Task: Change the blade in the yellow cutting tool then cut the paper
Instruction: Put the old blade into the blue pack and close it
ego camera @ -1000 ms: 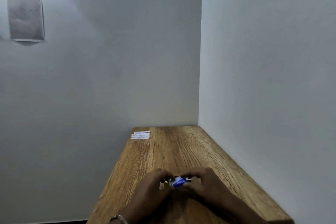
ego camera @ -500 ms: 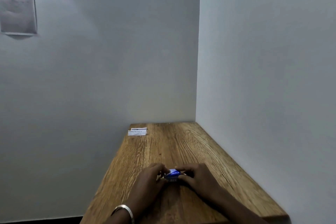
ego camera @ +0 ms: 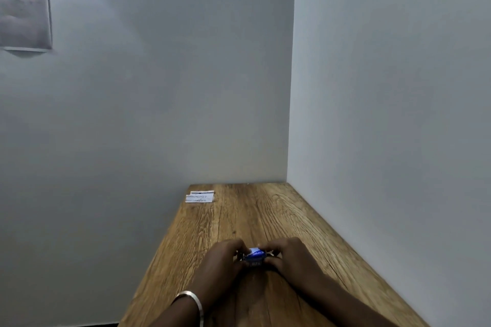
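table [ego camera: 265, 215]: grained matt wood | packet [ego camera: 254, 255]: glossy | bangle [ego camera: 191, 300]: metal

We are seeing a blue-and-white packet [ego camera: 254, 255], a golden-brown wood-grain table [ego camera: 239, 220], a white paper slip [ego camera: 199, 197] with dark print at eleven o'clock, a silver bangle [ego camera: 191, 300], and pale grey walls [ego camera: 159, 101].

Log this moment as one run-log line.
both hands pinching small blue packet | paper slip far on table | cutter unseen
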Tool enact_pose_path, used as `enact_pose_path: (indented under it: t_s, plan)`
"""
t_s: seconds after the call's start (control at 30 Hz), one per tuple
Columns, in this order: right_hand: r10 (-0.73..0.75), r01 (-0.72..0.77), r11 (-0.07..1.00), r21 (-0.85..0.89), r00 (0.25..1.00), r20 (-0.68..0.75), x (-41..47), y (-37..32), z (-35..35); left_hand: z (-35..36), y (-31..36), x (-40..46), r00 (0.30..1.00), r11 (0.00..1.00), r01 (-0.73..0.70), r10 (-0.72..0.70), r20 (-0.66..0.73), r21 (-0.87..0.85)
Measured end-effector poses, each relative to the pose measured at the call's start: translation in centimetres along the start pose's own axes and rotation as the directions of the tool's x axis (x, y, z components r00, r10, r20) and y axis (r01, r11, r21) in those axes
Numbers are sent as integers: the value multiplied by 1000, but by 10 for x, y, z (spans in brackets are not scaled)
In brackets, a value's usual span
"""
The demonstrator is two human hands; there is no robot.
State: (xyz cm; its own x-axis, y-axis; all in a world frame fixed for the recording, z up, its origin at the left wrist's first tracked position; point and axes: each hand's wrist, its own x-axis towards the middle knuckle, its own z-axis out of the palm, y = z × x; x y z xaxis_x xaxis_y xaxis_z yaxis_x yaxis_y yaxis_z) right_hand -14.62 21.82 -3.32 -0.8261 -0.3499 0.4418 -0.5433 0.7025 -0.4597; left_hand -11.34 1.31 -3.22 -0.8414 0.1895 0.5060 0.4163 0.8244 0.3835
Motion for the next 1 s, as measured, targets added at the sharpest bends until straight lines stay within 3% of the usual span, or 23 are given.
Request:
enact_pose_path:
  t_s: [1.0]
  plan:
    - [108,-117,991,-58,985,-134,203,134,42,109,-88,229,992,988,119,-123,-37,-99]
